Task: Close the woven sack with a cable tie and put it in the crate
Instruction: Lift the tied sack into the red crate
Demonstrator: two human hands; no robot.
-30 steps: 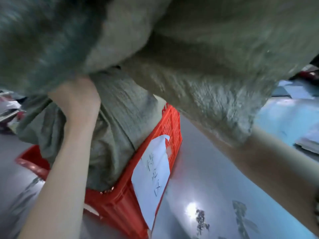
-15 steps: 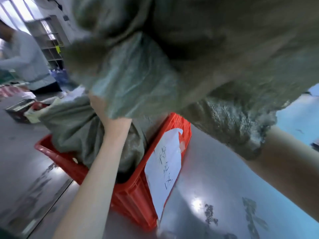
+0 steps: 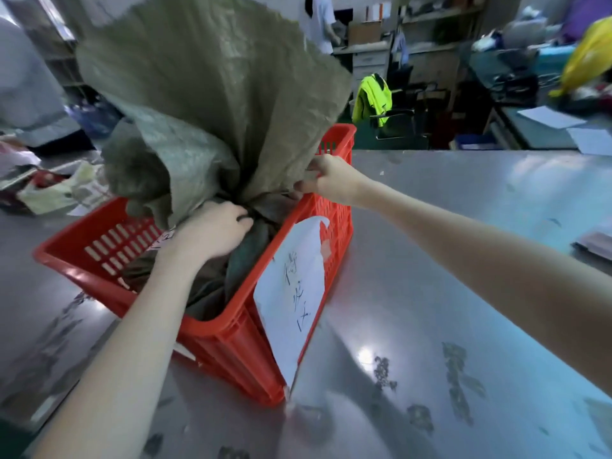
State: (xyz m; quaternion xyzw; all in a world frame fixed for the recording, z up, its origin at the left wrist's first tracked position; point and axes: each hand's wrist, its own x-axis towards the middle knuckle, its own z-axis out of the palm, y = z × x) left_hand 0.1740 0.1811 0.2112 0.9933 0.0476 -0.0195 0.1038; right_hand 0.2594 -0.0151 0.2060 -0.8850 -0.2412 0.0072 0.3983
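A grey-green woven sack sits in the red slotted crate. Its loose top fans upward above a gathered neck. My left hand is inside the crate, closed on the bunched neck of the sack. My right hand pinches the sack's fabric at the crate's far right rim. I see no cable tie; the neck is hidden under my left hand. A white paper sheet with handwriting hangs on the crate's right wall.
The crate stands on a shiny metal table. Bags and clutter lie at the far left. Beyond the table are a chair with a yellow-green vest, shelves, papers and people standing.
The sack has come down from in front of the camera into the crate. My left hand has gone down to its neck, and my right hand has moved from under the sack to its edge.
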